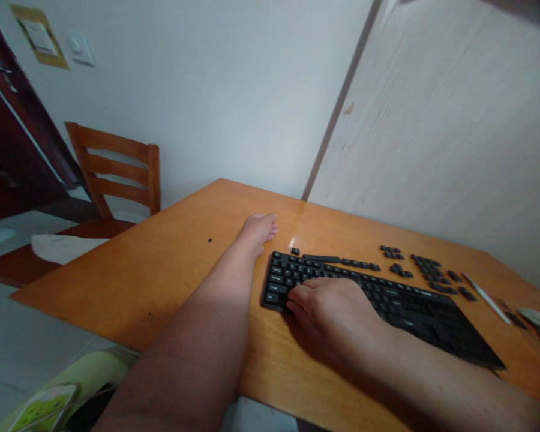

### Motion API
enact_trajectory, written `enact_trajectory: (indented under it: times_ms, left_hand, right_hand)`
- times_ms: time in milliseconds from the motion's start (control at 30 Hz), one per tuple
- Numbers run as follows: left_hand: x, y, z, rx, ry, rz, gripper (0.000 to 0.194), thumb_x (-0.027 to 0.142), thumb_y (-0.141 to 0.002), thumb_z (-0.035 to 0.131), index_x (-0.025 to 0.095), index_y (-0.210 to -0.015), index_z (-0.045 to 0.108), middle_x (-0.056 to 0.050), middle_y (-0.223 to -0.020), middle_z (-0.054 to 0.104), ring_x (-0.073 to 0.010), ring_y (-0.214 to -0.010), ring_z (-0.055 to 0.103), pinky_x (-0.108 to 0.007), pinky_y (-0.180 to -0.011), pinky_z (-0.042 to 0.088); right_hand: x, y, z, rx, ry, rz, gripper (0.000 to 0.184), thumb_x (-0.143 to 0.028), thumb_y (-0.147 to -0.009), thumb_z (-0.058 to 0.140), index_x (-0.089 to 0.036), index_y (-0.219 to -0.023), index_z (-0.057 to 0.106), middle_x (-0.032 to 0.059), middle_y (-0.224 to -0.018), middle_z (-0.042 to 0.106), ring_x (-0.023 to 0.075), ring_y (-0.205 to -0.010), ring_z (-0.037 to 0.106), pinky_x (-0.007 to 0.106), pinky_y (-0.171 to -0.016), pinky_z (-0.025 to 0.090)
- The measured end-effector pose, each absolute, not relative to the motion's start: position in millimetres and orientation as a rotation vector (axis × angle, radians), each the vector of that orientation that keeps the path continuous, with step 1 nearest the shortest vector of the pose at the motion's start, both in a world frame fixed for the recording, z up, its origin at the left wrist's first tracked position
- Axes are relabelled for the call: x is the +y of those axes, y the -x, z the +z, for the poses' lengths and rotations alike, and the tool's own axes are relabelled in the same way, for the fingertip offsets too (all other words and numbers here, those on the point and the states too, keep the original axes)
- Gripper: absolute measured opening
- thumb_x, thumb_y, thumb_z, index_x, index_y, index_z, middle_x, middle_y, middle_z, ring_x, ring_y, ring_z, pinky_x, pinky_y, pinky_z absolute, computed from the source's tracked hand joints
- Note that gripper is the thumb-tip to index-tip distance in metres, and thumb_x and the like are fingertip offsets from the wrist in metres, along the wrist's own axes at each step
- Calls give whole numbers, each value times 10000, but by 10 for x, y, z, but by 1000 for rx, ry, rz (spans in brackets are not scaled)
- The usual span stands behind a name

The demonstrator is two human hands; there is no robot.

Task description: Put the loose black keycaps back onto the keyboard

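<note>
Under your right hand (330, 300), grip unclear like your left hand's (258, 230), lies a black, part-keyless keyboard (409, 311), desk edge (122, 237) well leftward.

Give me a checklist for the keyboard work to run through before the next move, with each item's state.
1. Keyboard resting on the table: ok.
2. Right hand at the keyboard: ok, it is over the left part of the keys.
3. Keycap between the right hand's fingers: cannot tell, the hand hides it.
4. Left hand off the keys: ok, it is just past the keyboard's far left corner.
5. Every keycap on the keyboard: not ok, a long keycap and many loose keycaps lie beyond its far edge.
6. Slim white stick clear of the keyboard: ok.
</note>
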State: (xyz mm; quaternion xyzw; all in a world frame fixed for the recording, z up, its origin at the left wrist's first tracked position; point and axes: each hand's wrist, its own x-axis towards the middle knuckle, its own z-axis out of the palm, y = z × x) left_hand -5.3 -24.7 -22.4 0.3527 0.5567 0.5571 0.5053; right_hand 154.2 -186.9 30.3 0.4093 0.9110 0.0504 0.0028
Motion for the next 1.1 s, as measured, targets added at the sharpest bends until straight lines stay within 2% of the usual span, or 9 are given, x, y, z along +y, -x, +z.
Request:
enact_trajectory:
  times_ms: [200,433,700,867,1100]
  left_hand:
    - [-241,56,-225,1334,-853,1346,107,239,-751,649,162,-712,586,-56,-736,659,-107,-635,617,-207,-618,503]
    - [-233,56,-220,1342,-855,1327,101,243,-763,628,159,-720,592,-65,-746,661,-108,-636,618,-201,-597,494]
    - [-232,56,-231,1336,-860,1339,107,245,-744,650,162,-721,588,-67,-730,661,-117,-648,621,-207,-604,502]
    - [-209,55,-251,1338,-854,1341,117,250,-749,655,154,-722,594,-65,-734,659,-114,-647,624,-208,-611,505]
    - [-227,49,-244,1339,-860,1347,111,244,-770,639,155,-725,589,-55,-737,653,-110,-660,625,-210,-634,510]
  right_hand:
    - [-1869,-1530,272,2859,-1286,148,220,-235,-920,505,-188,-763,651,47,-769,700,179,-679,615,298,-603,366]
    - [-1846,-1582,303,2889,-1366,-154,245,-257,-959,469,-198,-823,663,24,-842,712,154,-760,634,257,-688,400]
    - [-1725,-1632,244,2897,-1432,-485,172,-273,-931,534,-238,-902,699,-8,-855,712,144,-765,624,245,-690,401]
    - [-1652,-1683,183,2977,-1417,-673,135,-257,-913,560,-229,-877,687,-20,-858,695,137,-783,601,244,-703,398]
    - [-1540,-1687,124,2901,-1417,-957,160,-257,-897,559,-205,-773,645,-37,-718,636,117,-671,547,234,-617,366]
